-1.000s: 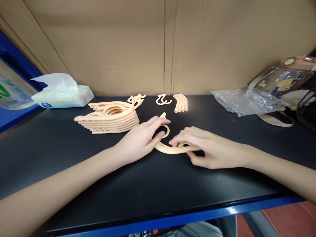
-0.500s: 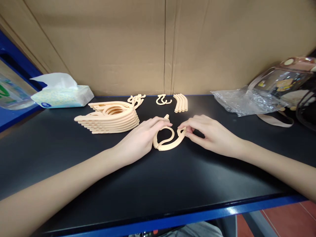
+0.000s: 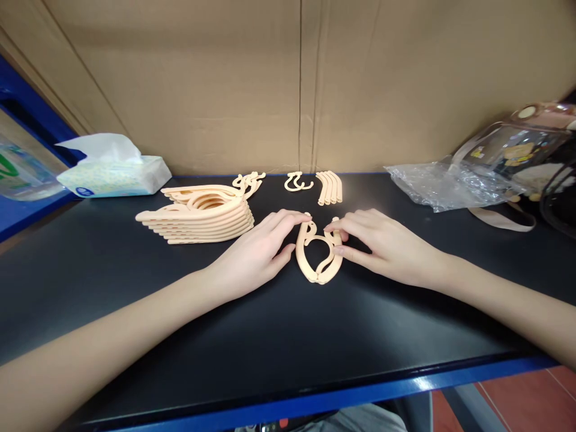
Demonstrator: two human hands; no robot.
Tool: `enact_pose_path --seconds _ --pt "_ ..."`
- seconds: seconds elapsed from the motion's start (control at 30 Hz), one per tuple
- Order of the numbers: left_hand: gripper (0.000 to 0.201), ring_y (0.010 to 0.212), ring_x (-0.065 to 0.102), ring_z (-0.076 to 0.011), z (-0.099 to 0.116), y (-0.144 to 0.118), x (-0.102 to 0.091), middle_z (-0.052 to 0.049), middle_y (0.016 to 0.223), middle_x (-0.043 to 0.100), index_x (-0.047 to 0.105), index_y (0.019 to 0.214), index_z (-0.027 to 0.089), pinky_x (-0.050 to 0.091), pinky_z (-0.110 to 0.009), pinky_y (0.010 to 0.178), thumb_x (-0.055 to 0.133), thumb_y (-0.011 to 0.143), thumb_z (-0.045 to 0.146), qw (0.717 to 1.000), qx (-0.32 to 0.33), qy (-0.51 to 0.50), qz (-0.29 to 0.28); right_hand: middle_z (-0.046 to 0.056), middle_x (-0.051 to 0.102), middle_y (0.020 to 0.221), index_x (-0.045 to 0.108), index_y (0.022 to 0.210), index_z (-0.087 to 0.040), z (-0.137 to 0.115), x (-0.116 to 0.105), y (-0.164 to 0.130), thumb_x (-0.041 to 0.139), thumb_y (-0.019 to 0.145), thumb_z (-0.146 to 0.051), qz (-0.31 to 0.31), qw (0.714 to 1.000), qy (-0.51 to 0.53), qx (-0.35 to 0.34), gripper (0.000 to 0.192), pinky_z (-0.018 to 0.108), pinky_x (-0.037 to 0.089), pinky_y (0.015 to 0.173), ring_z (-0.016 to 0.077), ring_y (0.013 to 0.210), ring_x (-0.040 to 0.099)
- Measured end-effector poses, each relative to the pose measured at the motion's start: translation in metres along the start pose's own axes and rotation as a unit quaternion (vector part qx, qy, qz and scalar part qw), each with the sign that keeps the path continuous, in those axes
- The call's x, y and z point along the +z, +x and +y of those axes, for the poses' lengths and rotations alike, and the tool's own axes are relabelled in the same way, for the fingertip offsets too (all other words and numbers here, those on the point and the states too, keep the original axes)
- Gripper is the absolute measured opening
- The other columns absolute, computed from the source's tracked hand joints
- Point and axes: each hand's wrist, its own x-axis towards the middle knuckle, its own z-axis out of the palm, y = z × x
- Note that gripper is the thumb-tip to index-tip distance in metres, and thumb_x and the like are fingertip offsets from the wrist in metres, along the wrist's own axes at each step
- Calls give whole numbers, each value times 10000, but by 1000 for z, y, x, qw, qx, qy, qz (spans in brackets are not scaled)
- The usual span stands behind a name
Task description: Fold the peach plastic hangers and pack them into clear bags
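A cream plastic folding hanger (image 3: 308, 262) lies on the black table in front of me, its two arms folded up side by side with their tips pointing away. My left hand (image 3: 261, 252) is beside it, index fingertip at the tip of the left arm and thumb apart from the hanger. On the other side, my right hand (image 3: 382, 246) grips the right arm between thumb and fingers. To the left stands a stack of folded hangers (image 3: 207, 225), with cream hooks (image 3: 247, 181) at its far end.
Loose cream hooks (image 3: 296, 182) and a row of curved cream arm pieces (image 3: 330, 187) lie at the back by the cardboard wall (image 3: 225, 90). A tissue pack (image 3: 114, 174) is at the back left. Crumpled clear plastic (image 3: 450, 183) and a clear bottle (image 3: 508, 147) with a strap are at right.
The hanger has turned and its arms have come closer together, both tips now pointing away from me. My left thumb has come off it; my right hand has shifted along the right arm.
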Motion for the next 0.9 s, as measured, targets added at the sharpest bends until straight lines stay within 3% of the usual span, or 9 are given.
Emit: enact_pose_path --seconds 0.3,0.5,0.6,0.77,0.9 --pt "520 1301 446 -244 4 -1 -3 -109 1391 485 392 1374 205 416 -437 1079 581 906 330 1000 24 0 -18 102 592 1091 608 1195 -176 5 0 -2 451 947 -542 -32 999 -13 -21 469 411 422 872 239 975 540" --pt "788 1410 339 -320 5 -1 -3 -165 1488 421 351 1437 183 335 -533 1125 636 823 586 998 18 7 -67 100 581 1224 563 1260 -197 -1 0 -1 489 941 -515 -55 995 40 -74 456 407 424 925 232 1069 538" --pt "888 1367 400 -344 5 -1 -2 -185 1469 446 326 1459 161 291 -578 1129 614 791 670 996 15 12 -91 103 593 1240 542 1244 -188 -4 1 -1 510 938 -496 -60 992 68 -86 436 397 419 944 226 1097 547" --pt "861 1130 564 -295 6 0 -4 -141 1253 592 404 1407 175 473 -451 954 646 754 682 997 35 22 -63 82 628 1133 532 1160 -196 -4 4 0 530 915 -527 -12 993 118 13 412 376 442 871 215 1015 570" --pt "791 1068 582 -274 9 0 -8 -134 1204 592 480 1321 156 487 -410 904 663 748 669 994 79 67 19 -19 577 736 603 911 -192 -2 3 1 598 861 -535 -3 968 218 124 346 275 387 613 131 666 503"
